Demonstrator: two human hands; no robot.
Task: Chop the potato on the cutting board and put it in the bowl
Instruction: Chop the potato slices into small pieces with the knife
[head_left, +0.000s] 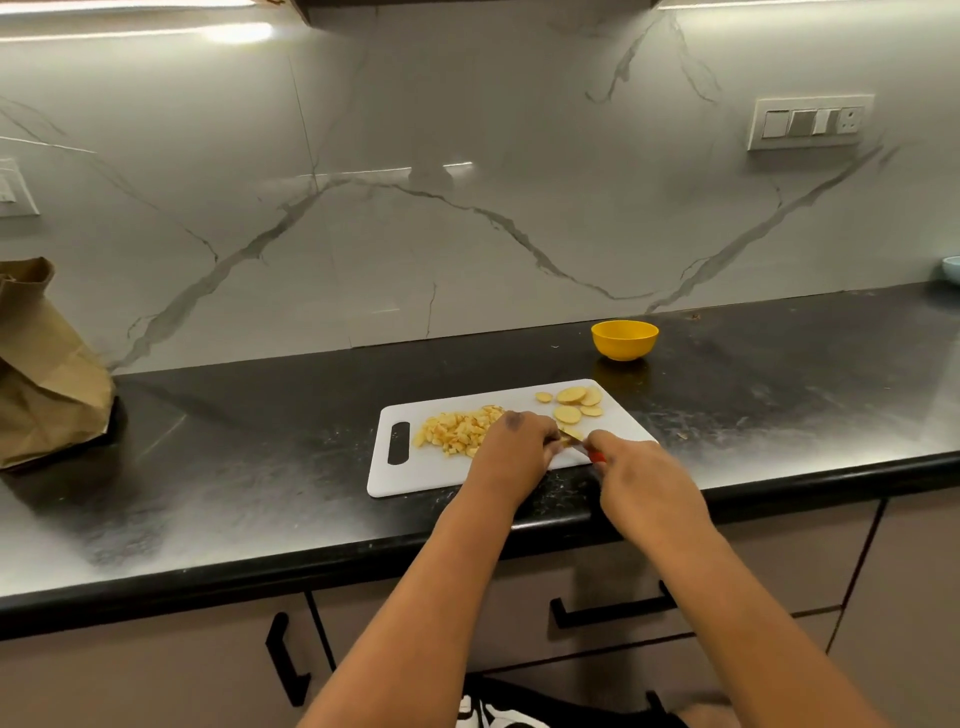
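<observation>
Now, line by line:
Right hand (631, 470): curled round the red handle of a knife (582, 446), blade pointing left toward the other hand.
Left hand (517, 447): fingers bent down over a potato piece at the blade tip; that piece is mostly hidden.
Diced potato (460, 434): heaped just left of the left hand.
Potato slices (574, 402): round, uncut, lying just beyond the knife.
Cutting board (415, 475): white, under both hands, on the black counter (234, 467).
Bowl (624, 340): yellow, standing on the counter beyond the board, apart from it.
Paper bag (44, 369): far left of the grip.
</observation>
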